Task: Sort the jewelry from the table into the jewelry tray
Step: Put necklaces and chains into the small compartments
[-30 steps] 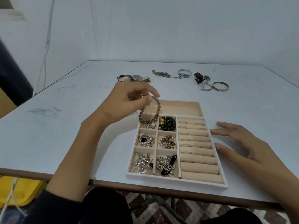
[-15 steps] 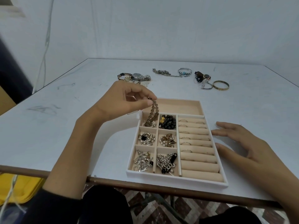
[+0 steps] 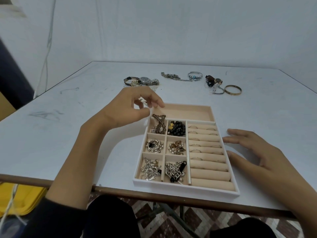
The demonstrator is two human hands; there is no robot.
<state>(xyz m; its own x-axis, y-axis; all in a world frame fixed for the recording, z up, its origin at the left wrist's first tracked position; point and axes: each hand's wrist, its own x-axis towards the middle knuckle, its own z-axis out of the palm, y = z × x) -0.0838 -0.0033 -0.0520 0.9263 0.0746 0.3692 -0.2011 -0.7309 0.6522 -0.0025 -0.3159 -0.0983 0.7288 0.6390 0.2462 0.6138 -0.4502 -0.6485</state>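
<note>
At the near edge of the table (image 3: 68, 134), the jewelry tray (image 3: 185, 188). The right hand (image 3: 253, 152) lies just beside its right wall, fingers straight, holding nothing. In the far-left small compartment lies the brown beaded bracelet (image 3: 158, 120), its upper end on the rear divider. Just above it is the left hand (image 3: 130, 109), loosely curled and empty. Farther back lie watches (image 3: 142, 81), a chain (image 3: 171, 76) and a bangle (image 3: 233, 90).

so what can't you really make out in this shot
Head view only:
- Tray's far left corner: behind the left hand.
- Whether that hand's fingertips touch the brown bracelet: too close to tell.
- Small silver piece on the table: mostly behind that hand.
- Dark tangle beside the gold bangle: too small to separate.
</note>
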